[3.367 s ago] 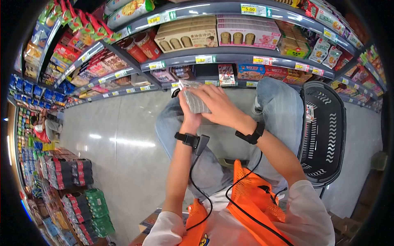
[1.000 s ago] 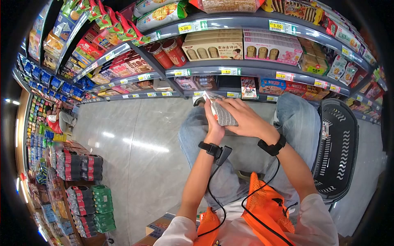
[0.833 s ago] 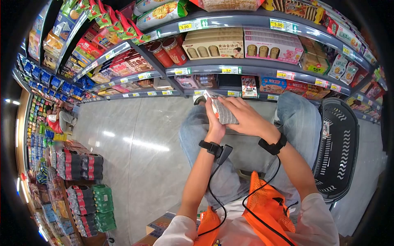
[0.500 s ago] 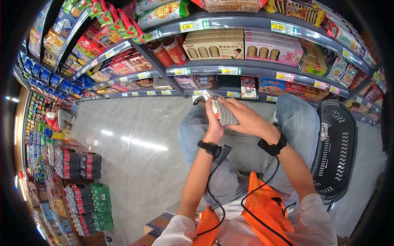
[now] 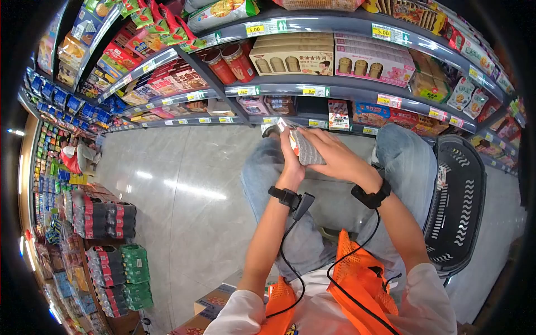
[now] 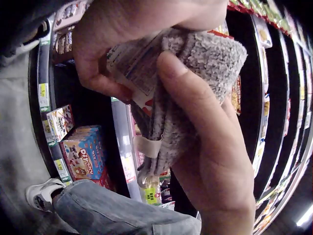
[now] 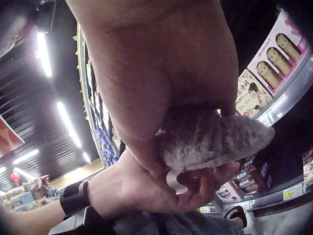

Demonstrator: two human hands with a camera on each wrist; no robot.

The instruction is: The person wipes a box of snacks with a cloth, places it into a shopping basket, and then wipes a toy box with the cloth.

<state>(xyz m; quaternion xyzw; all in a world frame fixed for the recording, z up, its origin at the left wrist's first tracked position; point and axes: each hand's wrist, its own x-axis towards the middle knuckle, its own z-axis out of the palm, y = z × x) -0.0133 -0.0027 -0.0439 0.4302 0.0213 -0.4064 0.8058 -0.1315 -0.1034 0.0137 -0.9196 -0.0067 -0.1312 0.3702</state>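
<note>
Shelves (image 5: pixel 357 92) across the frame's top carry biscuit boxes (image 5: pixel 290 58) and red cans (image 5: pixel 230 62). A black basket (image 5: pixel 455 206) stands on the floor (image 5: pixel 167 162), right.

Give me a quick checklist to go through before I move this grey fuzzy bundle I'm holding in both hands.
1. Left grip on the grey fuzzy fabric bundle: ok, the thumb lies across it and the palm is behind it.
2. Right grip on the bundle: ok, it curls over the top.
3. White printed paper label in place: ok, it lies against the bundle under the right grip.
4. Label print legible: cannot tell, it is blurred.
5. Black plastic basket close by: ok, it stands beside the right leg.
6. Basket's contents: cannot tell.
</note>
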